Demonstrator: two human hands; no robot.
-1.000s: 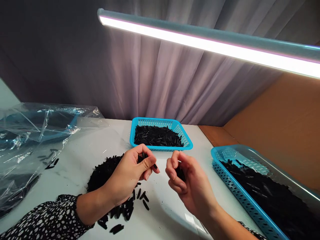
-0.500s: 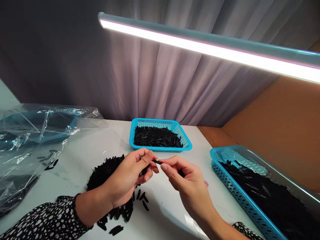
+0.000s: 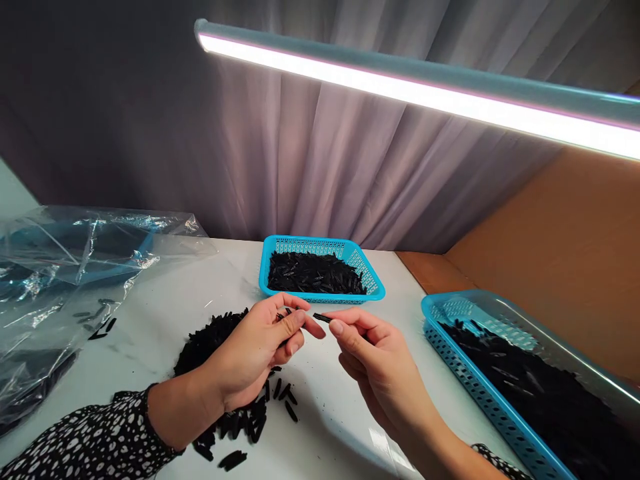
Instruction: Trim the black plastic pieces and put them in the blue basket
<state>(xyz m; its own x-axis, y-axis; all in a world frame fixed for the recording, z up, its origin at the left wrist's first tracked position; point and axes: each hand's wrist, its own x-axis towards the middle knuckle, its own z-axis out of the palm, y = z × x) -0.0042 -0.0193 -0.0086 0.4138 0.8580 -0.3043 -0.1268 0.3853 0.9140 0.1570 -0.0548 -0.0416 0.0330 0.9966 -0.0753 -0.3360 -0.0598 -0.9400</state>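
Observation:
Between the thumb and fingertips of my right hand point(image 3: 383, 357) is a small, slim black strip point(image 3: 321, 318), held nearly level. My left hand point(image 3: 257, 350), just beside it, is curled round several similar black pieces point(image 3: 286, 312), whose ends show between thumb and fingers. A small gap separates the strip from the left fingertips. Under and behind my left hand lies a heap of black strips point(image 3: 207, 343) on the white table point(image 3: 320, 443), partly hidden by that hand and forearm. Some loose strips point(image 3: 285, 393) are scattered in front of the heap.
A blue basket point(image 3: 373, 280) of black strips stands at the back. Another blue basket point(image 3: 450, 357), also filled and partly covered in clear plastic, is at right. Clear plastic sheeting point(image 3: 100, 257) spreads on the left. A bright tube lamp point(image 3: 400, 90) hangs above.
My right hand has drawn slightly away from my left with the strip, so a gap now shows between strip and left fingertips. The left fingers have loosened a little.

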